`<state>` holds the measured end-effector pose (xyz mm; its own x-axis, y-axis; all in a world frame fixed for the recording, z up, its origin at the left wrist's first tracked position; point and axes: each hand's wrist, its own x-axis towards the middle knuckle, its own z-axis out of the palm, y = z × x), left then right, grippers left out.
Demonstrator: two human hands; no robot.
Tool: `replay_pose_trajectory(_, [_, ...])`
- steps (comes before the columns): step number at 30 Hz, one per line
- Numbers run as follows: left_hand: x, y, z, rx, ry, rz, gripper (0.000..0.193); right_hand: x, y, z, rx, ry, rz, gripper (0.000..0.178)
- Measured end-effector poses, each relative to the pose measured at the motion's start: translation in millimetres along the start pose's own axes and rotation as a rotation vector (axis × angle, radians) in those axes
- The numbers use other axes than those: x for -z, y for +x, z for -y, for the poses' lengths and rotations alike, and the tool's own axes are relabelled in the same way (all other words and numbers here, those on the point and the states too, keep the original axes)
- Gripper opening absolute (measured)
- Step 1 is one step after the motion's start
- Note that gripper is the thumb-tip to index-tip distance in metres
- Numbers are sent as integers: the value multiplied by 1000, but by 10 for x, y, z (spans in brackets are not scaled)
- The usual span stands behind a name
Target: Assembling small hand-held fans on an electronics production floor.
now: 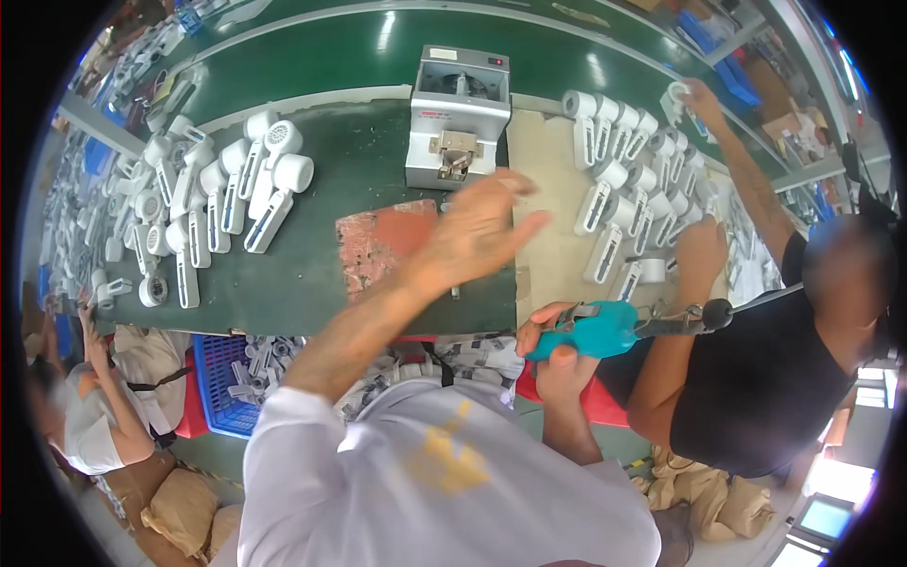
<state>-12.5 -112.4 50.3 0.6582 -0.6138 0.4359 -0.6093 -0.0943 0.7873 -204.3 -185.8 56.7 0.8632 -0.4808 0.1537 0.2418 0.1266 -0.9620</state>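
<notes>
My left hand [484, 227] is over the bench just below a silver screw feeder [458, 123], its fingers stretched out with nothing visible in them. The fingertips are close to the feeder's front outlet. Held low near the bench's front edge, a teal electric screwdriver [605, 331] is gripped by my right hand [559, 367], with the fingers wrapped round its body. A worn reddish pad [364, 248] lies on the green bench under my left forearm, which partly covers it.
White round-headed appliances with handles [283, 180] stand grouped on the left; more [624, 194] sit in rows on the right. A co-worker [746, 378] reaches over the right side. A blue crate [219, 383] of parts is below the bench. Behind the feeder runs a green belt [331, 57].
</notes>
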Motion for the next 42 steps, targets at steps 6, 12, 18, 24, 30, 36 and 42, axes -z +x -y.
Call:
replay_pose_trajectory(6, [-1555, 699, 551, 50, 126, 147, 57, 202, -103, 30, 15, 72, -42, 72])
replay_pose_trajectory(12, [-1629, 695, 597, 159, 200, 104, 51, 285, -156, 74, 37, 18, -76, 75])
replay_pose_trajectory(18, [-1085, 481, 376, 61, 254, 59, 34, 297, 1, -28, 16, -61, -66, 78])
replay_pose_trajectory(24, [-46, -205, 97, -75, 212, -14, 24, 187, 211, -69, 67, -77, -115, 70])
replay_pose_trajectory(30, [779, -711, 310, 108, 195, 101, 24, -156, 726, -109, 110, 35, 35, 77])
replay_pose_trajectory(36, [852, -816, 492, -30, 380, 103, 36, -854, 1729, -192, 372, 90, 53, 67])
replay_pose_trajectory(42, [876, -867, 544, -61, 404, 26, 41, -1201, 2047, -400, 435, -87, 93, 43])
